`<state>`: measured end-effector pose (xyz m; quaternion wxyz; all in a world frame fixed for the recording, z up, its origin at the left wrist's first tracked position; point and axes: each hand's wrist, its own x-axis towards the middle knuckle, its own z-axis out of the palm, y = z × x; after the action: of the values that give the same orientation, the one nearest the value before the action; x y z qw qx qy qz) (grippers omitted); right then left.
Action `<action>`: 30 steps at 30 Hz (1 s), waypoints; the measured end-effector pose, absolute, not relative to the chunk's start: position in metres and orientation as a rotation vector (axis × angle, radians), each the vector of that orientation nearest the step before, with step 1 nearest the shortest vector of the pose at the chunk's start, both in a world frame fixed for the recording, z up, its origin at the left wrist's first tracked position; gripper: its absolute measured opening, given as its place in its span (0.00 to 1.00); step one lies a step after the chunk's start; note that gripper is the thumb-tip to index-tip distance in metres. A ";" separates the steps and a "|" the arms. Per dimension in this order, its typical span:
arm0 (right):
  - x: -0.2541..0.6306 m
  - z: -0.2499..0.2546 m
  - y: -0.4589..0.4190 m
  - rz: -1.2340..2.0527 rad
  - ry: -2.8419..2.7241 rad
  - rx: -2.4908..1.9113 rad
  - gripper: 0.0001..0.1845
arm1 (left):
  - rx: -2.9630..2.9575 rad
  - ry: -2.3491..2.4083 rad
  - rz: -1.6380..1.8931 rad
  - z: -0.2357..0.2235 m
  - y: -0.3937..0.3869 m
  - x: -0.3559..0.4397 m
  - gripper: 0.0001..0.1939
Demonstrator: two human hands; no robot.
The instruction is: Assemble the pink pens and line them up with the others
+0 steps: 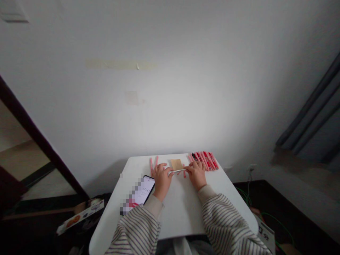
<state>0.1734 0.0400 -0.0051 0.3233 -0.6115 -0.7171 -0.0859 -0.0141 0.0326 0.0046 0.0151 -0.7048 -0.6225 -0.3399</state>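
Note:
My left hand (162,179) and my right hand (197,174) pinch the two ends of a thin white stick-like piece (178,171), stretched level between them just above the table. Its exact kind is too small to make out. Right behind it is a tan paper square (176,164). A short pink-red stick (184,172) lies beside my right fingertips, partly hidden. Past my left fingers are slim pink sticks (151,163). Beyond my right hand, several red and pink pen-like sticks (209,161) lie side by side, some with dark parts.
A phone (145,189) with a lit screen lies on the white table (183,216), left of my left forearm. A wall (170,117) rises behind the table. Green cables (245,194) and a box (265,233) are on the floor at right.

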 end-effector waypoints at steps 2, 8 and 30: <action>0.173 -0.005 0.040 -0.223 -1.886 -1.586 0.07 | -2.185 -1.936 -1.058 0.006 0.031 -0.014 0.05; 0.174 -0.006 0.040 -0.223 -1.883 -1.585 0.13 | -2.104 -1.943 -1.102 0.005 0.031 -0.015 0.05; 0.174 -0.008 0.040 -0.202 -1.821 -1.664 0.14 | -1.863 -2.109 -0.819 0.009 0.023 -0.009 0.11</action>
<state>0.1739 0.0403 -0.0082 0.3272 -0.6353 -0.6953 -0.0772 -0.0088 0.0227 0.0094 0.1052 -0.6323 -0.7155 -0.2779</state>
